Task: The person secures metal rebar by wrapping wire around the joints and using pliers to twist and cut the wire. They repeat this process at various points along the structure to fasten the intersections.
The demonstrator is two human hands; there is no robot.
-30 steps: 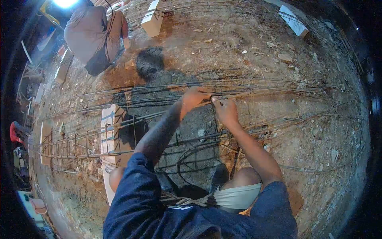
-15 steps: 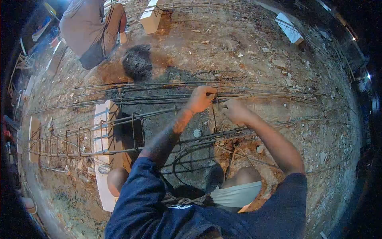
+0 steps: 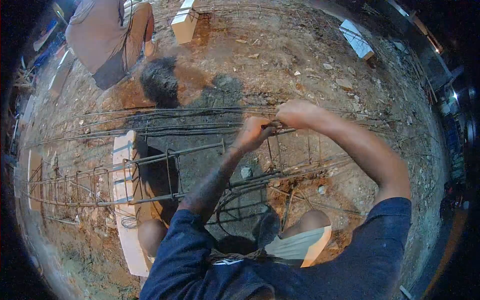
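Observation:
Long thin steel bars (image 3: 195,145) with square stirrups (image 3: 172,175) run left to right in front of me. My left hand (image 3: 254,134) is closed at the upper bars, its fingers pinched round something too small to make out. Right beside it, my right hand (image 3: 295,115) bends over the same bars, fingertips curled down close to the left fingers; what they hold is hidden. A stirrup hangs just below both hands.
A pale block (image 3: 125,185) lies under the bars at left, with a coil of thin wire (image 3: 131,221) on it. Another person (image 3: 97,40) crouches at upper left. More pale blocks (image 3: 185,25) lie farther off. Stones dot the rough soil.
My right hand has moved up and over to meet my left hand, with its elbow swung outward. My left hand has dropped slightly. The view has shifted a little.

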